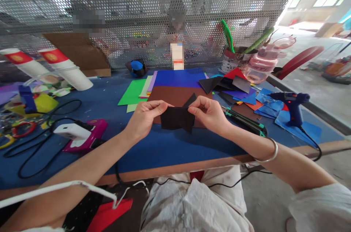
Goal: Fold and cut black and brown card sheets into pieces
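Observation:
Between my two hands a folded piece of black paper (175, 119) is held up near the front of the table. My left hand (145, 117) pinches its upper left edge between thumb and fingers. At its upper right, my right hand (210, 113) has the paper pinched as well, with a pointed flap sticking up beside the fingers. Behind the paper lie a brown sheet (175, 95) and a blue sheet (178, 78), stacked on other coloured sheets. A black and green utility knife (246, 121) rests just right of my right hand.
On the right are a blue glue gun (294, 106), paper scraps (241, 86) and a pink bottle (259, 64). To the left stand a magenta power strip (95, 135) with cables, scissors (23, 129) and paper cups (68, 69). A perforated metal screen (137, 16) closes off the back.

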A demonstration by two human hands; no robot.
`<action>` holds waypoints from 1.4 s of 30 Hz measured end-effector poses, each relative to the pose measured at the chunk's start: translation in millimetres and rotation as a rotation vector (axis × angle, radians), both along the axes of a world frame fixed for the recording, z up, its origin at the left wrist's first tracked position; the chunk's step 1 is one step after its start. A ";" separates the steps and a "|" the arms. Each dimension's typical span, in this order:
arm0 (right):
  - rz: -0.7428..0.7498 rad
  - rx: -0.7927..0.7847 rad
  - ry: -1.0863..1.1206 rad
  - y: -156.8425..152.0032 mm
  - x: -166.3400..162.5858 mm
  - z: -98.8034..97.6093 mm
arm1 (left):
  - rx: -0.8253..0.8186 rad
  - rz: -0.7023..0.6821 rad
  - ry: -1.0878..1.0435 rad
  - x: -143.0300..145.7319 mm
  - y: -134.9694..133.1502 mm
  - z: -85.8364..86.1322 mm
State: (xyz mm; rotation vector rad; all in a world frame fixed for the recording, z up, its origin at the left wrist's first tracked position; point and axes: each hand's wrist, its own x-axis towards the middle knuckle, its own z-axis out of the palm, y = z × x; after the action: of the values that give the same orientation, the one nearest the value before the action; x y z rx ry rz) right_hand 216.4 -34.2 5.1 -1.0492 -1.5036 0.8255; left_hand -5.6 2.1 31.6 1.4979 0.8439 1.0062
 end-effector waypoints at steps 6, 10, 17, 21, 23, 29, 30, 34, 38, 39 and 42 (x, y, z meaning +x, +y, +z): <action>-0.012 -0.016 0.069 2.4 0.6 -2.4 | 0.083 0.128 0.022 -1.6 5.8 -1.4; -0.020 -0.002 0.089 4.7 0.4 -5.0 | 0.080 0.218 -0.029 -1.0 8.4 -0.8; 0.010 0.018 0.058 0.3 -0.9 -3.6 | 0.064 0.137 -0.033 -2.6 4.8 3.7; 0.020 0.010 0.081 2.8 0.3 -6.4 | 0.054 0.130 -0.035 -3.2 8.0 1.1; 0.023 -0.013 0.091 5.4 1.0 -9.3 | 0.050 0.133 -0.036 -3.4 9.1 -1.0; 0.034 -0.028 0.069 6.8 1.2 -10.7 | 0.070 0.136 -0.031 -6.9 11.3 -5.4; 0.036 -0.018 0.047 5.5 0.9 -9.1 | 0.074 0.137 -0.032 -7.8 12.4 -6.1; 0.014 0.034 -0.021 0.1 -0.1 -2.9 | 0.117 0.153 -0.043 -10.3 18.0 -10.1; 0.001 0.019 -0.003 -2.3 -0.7 -2.6 | 0.162 0.111 -0.035 -9.1 18.2 -12.1; 0.003 0.012 0.010 -2.5 -0.9 -3.2 | 0.144 0.078 -0.026 -8.3 17.0 -11.9; 0.002 0.014 0.028 -3.2 -1.7 -5.0 | 0.095 -0.014 0.015 -5.9 12.6 -10.5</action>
State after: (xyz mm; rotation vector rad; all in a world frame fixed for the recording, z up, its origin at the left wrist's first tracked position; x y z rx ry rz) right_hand 214.7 -37.4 0.1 -1.0219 -1.4846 0.8264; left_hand -11.5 14.8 21.1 1.5909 0.8047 1.0387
